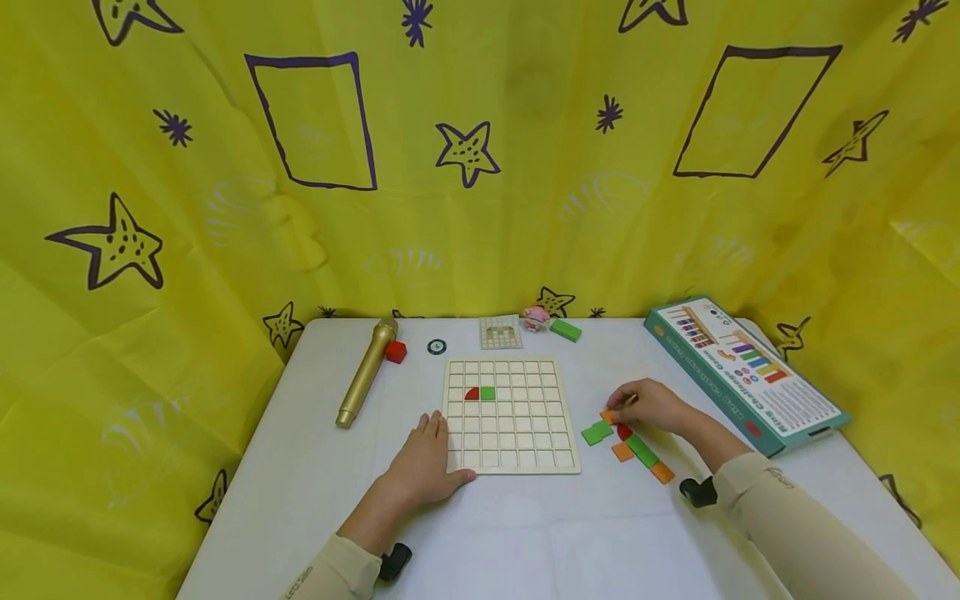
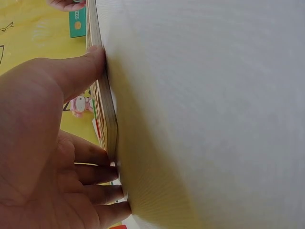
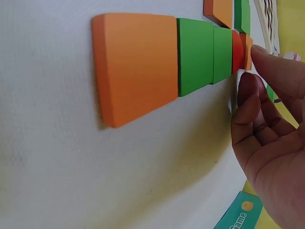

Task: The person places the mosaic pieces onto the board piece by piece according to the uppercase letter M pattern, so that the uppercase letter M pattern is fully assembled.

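Observation:
My left hand [image 1: 422, 461] rests against the near-left corner of a pale wooden grid board [image 1: 573, 461], fingers extended along its left side and thumb at the front edge. On the board lie a red quarter-round tile [image 1: 472, 394] and a green square tile [image 1: 487, 393], side by side. To the right of the board, my right hand [image 1: 651, 405] pinches a small orange tile [image 3: 247, 51] at the far end of a row. Behind it in that row come a red tile [image 1: 624, 432], green tiles [image 1: 642, 451] and another orange tile [image 1: 662, 472].
Beside the row lie green tiles [image 1: 597, 432] and an orange tile [image 1: 622, 452]. A game box [image 1: 738, 375] stands at right. Further back are a pattern card [image 1: 500, 332], pink figurine [image 1: 536, 317], green block [image 1: 566, 330], black disc [image 1: 437, 347], red cube [image 1: 396, 352] and gold microphone [image 1: 366, 375].

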Demonstrator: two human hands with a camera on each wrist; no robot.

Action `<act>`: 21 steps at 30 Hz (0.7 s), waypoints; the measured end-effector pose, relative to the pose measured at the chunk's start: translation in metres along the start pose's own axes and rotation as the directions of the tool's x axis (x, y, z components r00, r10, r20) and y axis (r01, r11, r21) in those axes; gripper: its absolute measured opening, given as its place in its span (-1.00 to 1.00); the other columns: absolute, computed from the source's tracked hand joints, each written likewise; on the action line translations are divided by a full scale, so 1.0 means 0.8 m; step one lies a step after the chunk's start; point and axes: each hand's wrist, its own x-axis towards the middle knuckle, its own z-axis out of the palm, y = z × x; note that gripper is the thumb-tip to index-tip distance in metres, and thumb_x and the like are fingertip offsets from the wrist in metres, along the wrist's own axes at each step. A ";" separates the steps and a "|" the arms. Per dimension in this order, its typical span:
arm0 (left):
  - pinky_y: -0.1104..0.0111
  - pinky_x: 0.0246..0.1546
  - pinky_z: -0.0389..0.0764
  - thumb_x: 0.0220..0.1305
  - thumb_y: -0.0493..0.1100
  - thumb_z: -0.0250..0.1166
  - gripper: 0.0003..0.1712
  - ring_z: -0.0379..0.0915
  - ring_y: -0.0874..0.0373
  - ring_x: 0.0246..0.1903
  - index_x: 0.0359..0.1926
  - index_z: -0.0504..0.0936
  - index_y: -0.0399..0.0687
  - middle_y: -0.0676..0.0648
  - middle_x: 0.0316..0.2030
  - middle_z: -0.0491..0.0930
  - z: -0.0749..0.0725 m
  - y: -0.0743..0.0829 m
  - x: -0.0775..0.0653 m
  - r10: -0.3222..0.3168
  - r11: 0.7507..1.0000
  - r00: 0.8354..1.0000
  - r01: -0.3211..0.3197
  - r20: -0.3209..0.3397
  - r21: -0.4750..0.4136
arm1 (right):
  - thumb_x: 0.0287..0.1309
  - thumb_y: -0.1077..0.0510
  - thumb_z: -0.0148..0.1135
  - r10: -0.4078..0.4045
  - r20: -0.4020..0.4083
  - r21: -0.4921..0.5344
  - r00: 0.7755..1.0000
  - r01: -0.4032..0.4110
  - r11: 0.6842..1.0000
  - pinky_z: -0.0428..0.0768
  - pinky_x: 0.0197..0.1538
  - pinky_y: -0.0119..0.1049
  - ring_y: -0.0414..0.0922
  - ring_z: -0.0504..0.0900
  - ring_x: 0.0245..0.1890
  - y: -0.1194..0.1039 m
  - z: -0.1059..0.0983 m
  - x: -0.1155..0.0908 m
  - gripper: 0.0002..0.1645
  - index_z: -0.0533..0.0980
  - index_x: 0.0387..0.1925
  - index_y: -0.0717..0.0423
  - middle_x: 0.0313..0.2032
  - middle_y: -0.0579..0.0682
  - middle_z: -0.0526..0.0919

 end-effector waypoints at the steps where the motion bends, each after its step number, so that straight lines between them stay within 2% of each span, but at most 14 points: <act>1: -0.07 0.41 0.18 0.21 0.28 0.36 0.16 -0.04 -0.35 0.47 0.42 0.16 -0.57 -0.46 0.46 0.10 0.000 0.000 0.000 -0.002 1.000 1.000 0.002 0.002 -0.001 | 0.16 0.19 0.43 0.006 0.003 -0.002 1.000 -0.006 1.000 0.57 -0.17 -0.22 -0.06 0.52 -0.28 0.001 0.001 0.001 -0.77 0.68 -0.14 0.18 -0.24 -0.04 0.68; 10: -0.08 0.41 0.19 0.19 0.28 0.38 0.16 -0.03 -0.35 0.47 0.42 0.17 -0.56 -0.45 0.45 0.12 -0.001 0.001 0.000 -0.005 1.000 1.000 0.005 -0.001 0.002 | 0.14 0.23 0.43 0.012 0.026 -0.018 1.000 -0.011 1.000 0.59 -0.16 -0.22 -0.05 0.52 -0.27 0.002 0.002 0.003 -0.72 0.67 -0.10 0.22 -0.24 -0.01 0.67; 17: -0.09 0.40 0.19 0.18 0.28 0.38 0.16 -0.03 -0.34 0.47 0.42 0.17 -0.56 -0.45 0.46 0.12 0.000 0.001 0.001 -0.011 1.000 1.000 0.011 -0.001 0.007 | 0.14 0.27 0.43 0.040 0.052 -0.012 0.998 -0.040 0.999 0.59 -0.19 -0.23 -0.04 0.52 -0.31 -0.003 0.001 0.006 -0.78 0.64 -0.17 0.24 -0.29 0.02 0.64; 21: -0.08 0.41 0.18 0.19 0.29 0.37 0.16 -0.03 -0.34 0.47 0.42 0.17 -0.56 -0.44 0.46 0.11 0.000 0.001 0.001 -0.011 1.000 1.000 0.010 0.001 0.009 | 0.13 0.29 0.44 0.031 0.061 -0.049 0.998 -0.028 0.998 0.56 -0.21 -0.24 -0.05 0.50 -0.32 -0.006 0.001 0.008 -0.82 0.61 -0.22 0.20 -0.32 0.01 0.60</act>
